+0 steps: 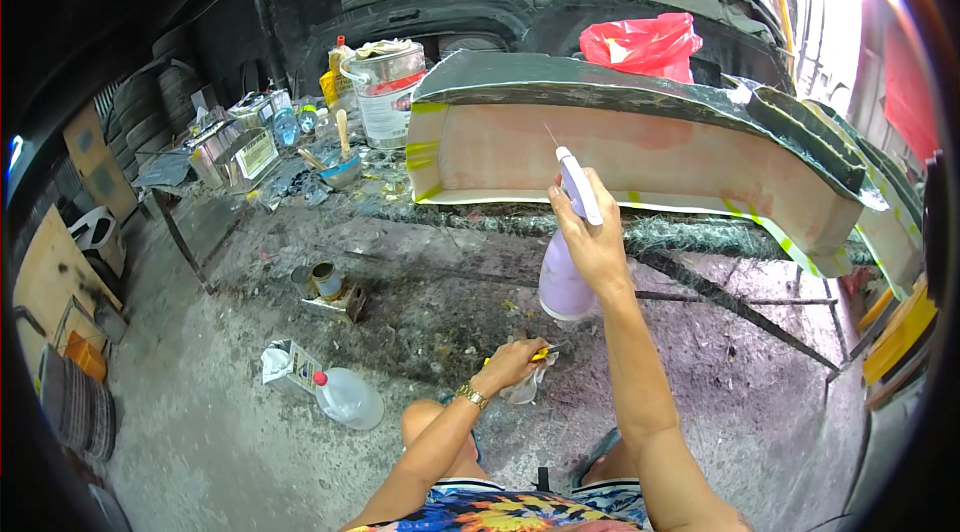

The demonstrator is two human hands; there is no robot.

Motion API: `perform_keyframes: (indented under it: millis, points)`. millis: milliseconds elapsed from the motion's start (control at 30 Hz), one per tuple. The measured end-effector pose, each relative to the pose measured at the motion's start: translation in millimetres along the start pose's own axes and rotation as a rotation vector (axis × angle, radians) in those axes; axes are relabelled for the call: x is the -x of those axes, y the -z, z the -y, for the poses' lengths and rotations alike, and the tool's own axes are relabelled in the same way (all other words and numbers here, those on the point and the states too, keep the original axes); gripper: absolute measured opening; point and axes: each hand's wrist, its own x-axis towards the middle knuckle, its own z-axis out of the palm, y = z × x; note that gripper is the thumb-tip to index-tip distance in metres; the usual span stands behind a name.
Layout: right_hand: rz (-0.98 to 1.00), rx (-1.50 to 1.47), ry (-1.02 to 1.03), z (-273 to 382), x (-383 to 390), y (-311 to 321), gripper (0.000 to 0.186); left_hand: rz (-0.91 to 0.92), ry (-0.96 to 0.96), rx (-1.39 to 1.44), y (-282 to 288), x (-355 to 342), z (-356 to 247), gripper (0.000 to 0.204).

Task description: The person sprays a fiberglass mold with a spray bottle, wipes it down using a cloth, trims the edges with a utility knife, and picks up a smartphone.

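My right hand (592,227) is raised and grips a spray bottle (562,277) with a pale purple body and white trigger head. From its nozzle a thin streak points at the pinkish inner face of a long moulded panel (600,147) edged with yellow-green tape. Lower down, my left hand (513,365) is closed around a yellow-handled tool (543,354) that looks like a utility knife. Just below that hand is a crumpled whitish cloth or plastic (527,390); I cannot tell whether the hand holds it.
The panel rests on a workbench. A white bucket (385,102), a bowl with a brush (342,172) and several cans stand at its left. A red plastic bag (642,42) sits behind the panel. On the floor are a clear jug (348,400), a box (290,367) and a tin (327,280).
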Motion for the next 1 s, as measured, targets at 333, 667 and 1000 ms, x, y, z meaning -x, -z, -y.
perform_keyframes:
  millis: [333,667,1000]
  points:
    - [-0.22,0.007,-0.094,1,5,31,0.018,-0.021,-0.035,0.034,7,8,-1,0.029]
    - [-0.159,0.078,-0.061,-9,18,68,0.021,-0.425,0.268,0.54,-32,77,-42,0.031]
    - [-0.374,0.069,0.033,-12,14,132,0.021,-0.575,0.49,0.817,-186,129,-80,0.026]
